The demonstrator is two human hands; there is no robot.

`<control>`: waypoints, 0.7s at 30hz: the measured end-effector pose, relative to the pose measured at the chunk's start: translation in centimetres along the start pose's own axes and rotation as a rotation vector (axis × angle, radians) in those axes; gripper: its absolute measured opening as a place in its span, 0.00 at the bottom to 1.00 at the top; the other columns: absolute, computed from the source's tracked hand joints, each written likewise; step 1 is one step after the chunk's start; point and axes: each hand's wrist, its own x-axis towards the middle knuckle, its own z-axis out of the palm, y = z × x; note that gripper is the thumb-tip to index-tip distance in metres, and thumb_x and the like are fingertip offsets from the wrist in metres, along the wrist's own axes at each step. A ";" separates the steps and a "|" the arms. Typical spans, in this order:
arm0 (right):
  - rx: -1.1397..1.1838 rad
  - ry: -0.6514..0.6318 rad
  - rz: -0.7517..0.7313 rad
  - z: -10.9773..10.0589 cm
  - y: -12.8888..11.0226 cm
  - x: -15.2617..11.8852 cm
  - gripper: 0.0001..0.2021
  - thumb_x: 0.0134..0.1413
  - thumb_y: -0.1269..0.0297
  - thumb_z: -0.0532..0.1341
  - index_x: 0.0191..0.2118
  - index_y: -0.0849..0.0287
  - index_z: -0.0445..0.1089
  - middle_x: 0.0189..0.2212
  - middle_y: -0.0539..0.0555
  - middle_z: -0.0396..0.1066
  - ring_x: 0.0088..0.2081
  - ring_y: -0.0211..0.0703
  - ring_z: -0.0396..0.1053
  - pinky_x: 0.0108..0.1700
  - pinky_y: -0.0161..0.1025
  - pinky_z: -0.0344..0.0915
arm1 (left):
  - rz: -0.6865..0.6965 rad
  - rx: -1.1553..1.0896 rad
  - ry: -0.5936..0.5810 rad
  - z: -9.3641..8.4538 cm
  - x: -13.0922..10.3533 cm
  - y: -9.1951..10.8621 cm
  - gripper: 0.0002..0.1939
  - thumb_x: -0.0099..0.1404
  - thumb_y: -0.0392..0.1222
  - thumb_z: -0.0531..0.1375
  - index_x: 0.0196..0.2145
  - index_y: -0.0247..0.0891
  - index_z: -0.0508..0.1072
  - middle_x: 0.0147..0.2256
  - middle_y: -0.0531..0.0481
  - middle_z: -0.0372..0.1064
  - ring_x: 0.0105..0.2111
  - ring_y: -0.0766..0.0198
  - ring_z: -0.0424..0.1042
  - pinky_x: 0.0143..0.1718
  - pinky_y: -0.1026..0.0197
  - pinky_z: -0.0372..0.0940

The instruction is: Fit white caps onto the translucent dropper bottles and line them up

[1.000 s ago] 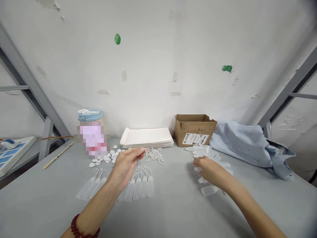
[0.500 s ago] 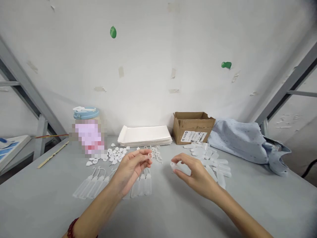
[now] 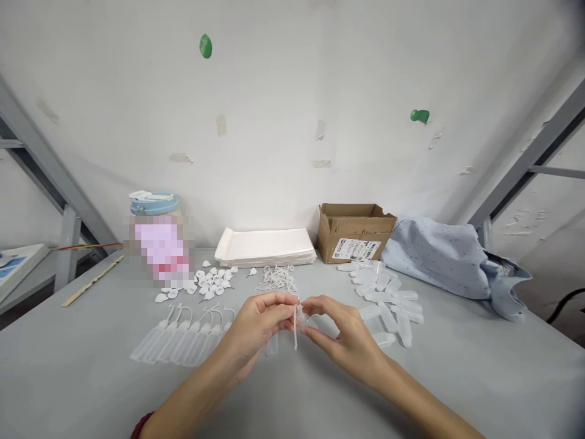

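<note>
My left hand [image 3: 260,320] pinches a small white cap with a white cord [image 3: 295,335] that hangs down from it. Touching it from the right, my right hand [image 3: 350,332] grips a clear plastic tube [image 3: 307,321], partly hidden by my fingers. Cap and tube meet between my fingertips; whether they are joined cannot be made out. On the grey table, corded tubes [image 3: 176,341] lie in a row left of my hands. White caps [image 3: 212,281] lie loose behind them, beside a heap of white cords [image 3: 278,278]. More clear tubes [image 3: 388,314] are scattered right of my right hand.
At the back stand a stack of white envelopes [image 3: 267,245] and an open cardboard box [image 3: 356,235]. A pale blue cloth [image 3: 439,259] lies at the right. A blue-lidded container [image 3: 154,204] is at the back left, near a thin wooden strip [image 3: 94,281].
My hands have come together, bringing the cap and the tube into contact. The cord now hangs in view below my left fingertips. The camera view has shifted slightly.
</note>
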 end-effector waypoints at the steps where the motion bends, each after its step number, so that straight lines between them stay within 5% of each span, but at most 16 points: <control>1: 0.009 0.007 0.000 0.0 0.0 0.0 0.11 0.53 0.69 0.60 0.44 0.57 0.67 0.36 0.55 0.75 0.38 0.44 0.72 0.42 0.41 0.70 | -0.011 0.020 0.009 0.1 0.0 -0.1 0.06 0.55 0.40 0.62 0.31 0.37 0.77 0.27 0.50 0.71 0.29 0.65 0.68 0.38 0.60 0.64; 13: 0.135 0.033 0.082 0.4 -0.2 -0.1 0.14 0.51 0.67 0.63 0.45 0.56 0.69 0.36 0.53 0.76 0.36 0.43 0.73 0.41 0.40 0.69 | 0.054 0.236 0.063 0.5 -0.1 0.1 0.09 0.56 0.46 0.62 0.26 0.37 0.74 0.21 0.53 0.69 0.23 0.65 0.68 0.31 0.62 0.64; 21: 0.389 0.031 0.337 0.4 -0.8 0.2 0.11 0.46 0.63 0.66 0.38 0.57 0.74 0.34 0.52 0.75 0.35 0.42 0.70 0.39 0.40 0.68 | 0.132 0.343 0.053 0.3 -0.1 0.1 0.11 0.56 0.47 0.60 0.27 0.38 0.78 0.20 0.52 0.69 0.22 0.63 0.68 0.29 0.61 0.64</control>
